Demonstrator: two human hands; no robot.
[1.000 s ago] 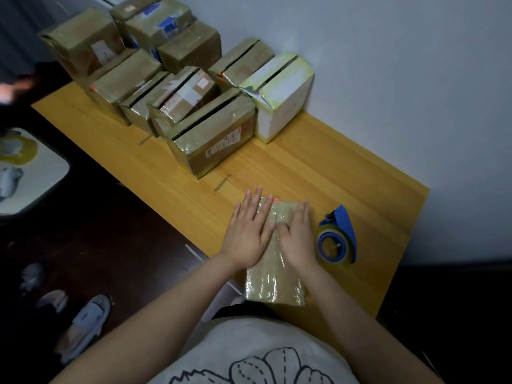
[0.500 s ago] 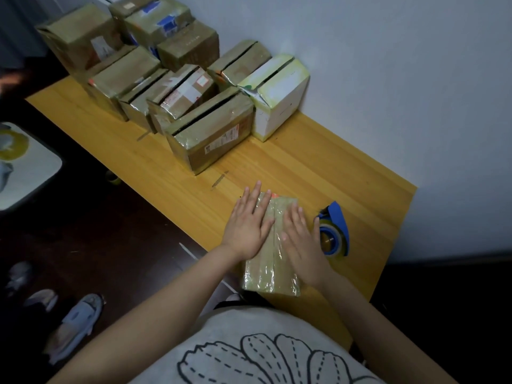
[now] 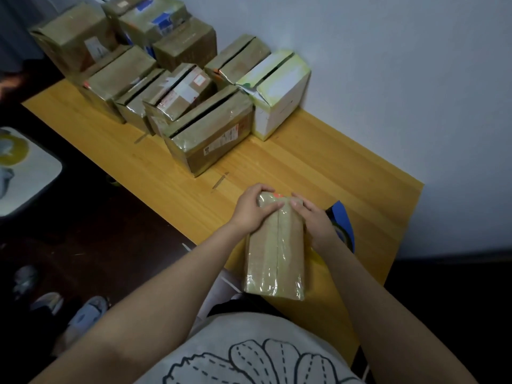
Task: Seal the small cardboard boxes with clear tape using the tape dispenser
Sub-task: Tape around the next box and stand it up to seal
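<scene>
Now the left grip (image 3: 250, 209) and right grip (image 3: 315, 220) curl fingers round the far end of the small brown tape-wrapped cardboard box (image 3: 277, 253), which lies at the wooden bench's (image 3: 346, 176) near edge with the blue tape dispenser (image 3: 345, 220) just beside it. Advisably, press the tape flat over that end and rub out wrinkles.

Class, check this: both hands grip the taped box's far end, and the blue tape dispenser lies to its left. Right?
No. The head view shows the blue tape dispenser right of the taped box, partly behind the right hand. That hand and the left hand do grip the far end.
</scene>
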